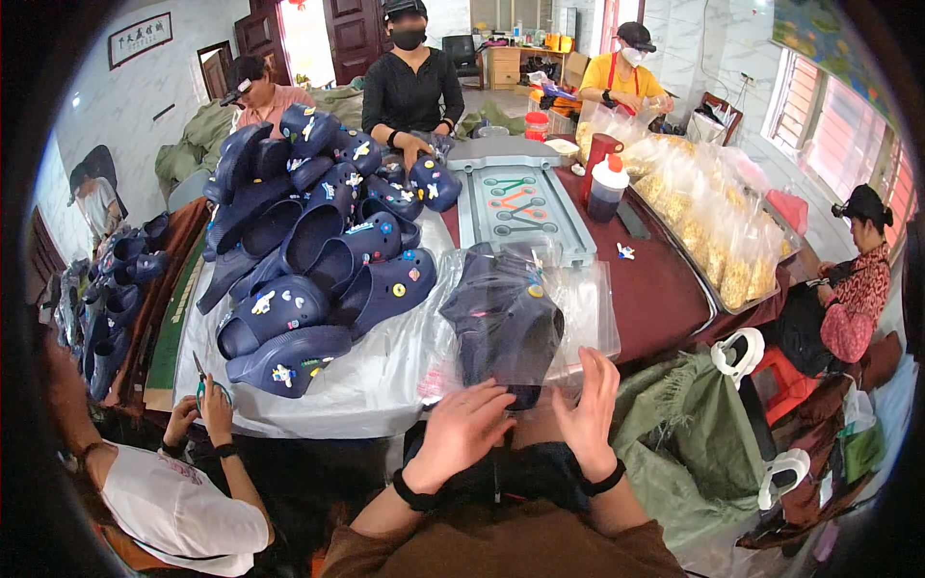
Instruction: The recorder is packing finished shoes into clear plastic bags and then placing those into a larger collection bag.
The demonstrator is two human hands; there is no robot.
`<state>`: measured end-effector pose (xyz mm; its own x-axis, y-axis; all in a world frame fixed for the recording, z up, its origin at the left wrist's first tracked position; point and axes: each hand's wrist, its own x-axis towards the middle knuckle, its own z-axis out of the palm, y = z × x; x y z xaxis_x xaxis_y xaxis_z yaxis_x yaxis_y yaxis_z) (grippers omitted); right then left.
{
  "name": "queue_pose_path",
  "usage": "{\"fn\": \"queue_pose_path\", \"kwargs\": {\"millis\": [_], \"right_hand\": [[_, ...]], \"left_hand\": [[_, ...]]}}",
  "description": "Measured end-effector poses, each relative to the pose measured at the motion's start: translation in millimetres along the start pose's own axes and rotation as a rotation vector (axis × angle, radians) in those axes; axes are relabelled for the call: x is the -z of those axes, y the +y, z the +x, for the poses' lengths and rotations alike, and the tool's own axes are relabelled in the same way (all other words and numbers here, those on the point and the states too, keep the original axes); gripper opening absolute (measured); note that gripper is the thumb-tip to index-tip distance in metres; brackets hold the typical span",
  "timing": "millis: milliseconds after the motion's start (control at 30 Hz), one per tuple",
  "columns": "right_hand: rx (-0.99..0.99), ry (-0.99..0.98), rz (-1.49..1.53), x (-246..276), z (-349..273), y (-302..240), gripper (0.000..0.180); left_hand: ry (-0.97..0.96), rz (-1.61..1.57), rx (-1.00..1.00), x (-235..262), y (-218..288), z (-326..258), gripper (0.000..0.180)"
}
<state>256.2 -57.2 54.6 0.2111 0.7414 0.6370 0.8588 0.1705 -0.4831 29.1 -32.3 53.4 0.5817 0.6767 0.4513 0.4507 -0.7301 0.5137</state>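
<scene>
A pair of dark blue clogs (503, 323) lies inside a clear plastic bag (588, 313) in front of me. My left hand (461, 433) is at the bag's near left end, its fingers stretched out toward the toe of a clog; whether they touch it I cannot tell. On the near right side, my right hand (590, 414) is up with its fingers apart and nothing in it. To the left rises a big heap of dark blue clogs (371, 284) with small colourful charms on them, resting on white plastic sheeting (385, 385).
Beyond the bag stands a grey plastic board (472, 207). A bottle of dark liquid (607, 188) and a tray (713, 299) of filled bags are right of it. A green sack (674, 433) hangs near my right arm. A co-worker holding scissors (204, 380) sits at left; others work around the table.
</scene>
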Motion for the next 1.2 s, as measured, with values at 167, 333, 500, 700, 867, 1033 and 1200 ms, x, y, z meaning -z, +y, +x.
{"fn": "queue_pose_path", "kwargs": {"millis": [167, 333, 500, 700, 867, 1033, 1200], "right_hand": [[0.181, -0.054, 0.047, -7, 8, -5, 0.073], [0.123, -0.032, 0.0, -27, 16, 4, 0.065], [-0.007, -0.169, 0.354, -18, 14, 4, 0.054], [0.231, -0.397, 0.219, -11, 1, 2, 0.091], [-0.083, -0.54, 0.585, -18, -7, 8, 0.06], [-0.098, -0.519, 0.491, -25, -10, 5, 0.035], [-0.154, -0.41, 0.463, -40, -9, -3, 0.031]], "left_hand": [[0.437, 0.234, 0.166, 15, 10, 6, 0.061], [0.376, -0.003, 0.318, -19, -39, -2, 0.063], [0.415, -0.131, 0.351, -38, -44, -4, 0.049], [0.583, -0.399, 0.403, -35, -42, -1, 0.035], [0.564, -0.182, 0.251, 12, 4, 10, 0.029], [0.574, -0.011, 0.095, 21, 9, 3, 0.023], [0.484, 0.273, 0.044, 14, 10, -14, 0.028]]}}
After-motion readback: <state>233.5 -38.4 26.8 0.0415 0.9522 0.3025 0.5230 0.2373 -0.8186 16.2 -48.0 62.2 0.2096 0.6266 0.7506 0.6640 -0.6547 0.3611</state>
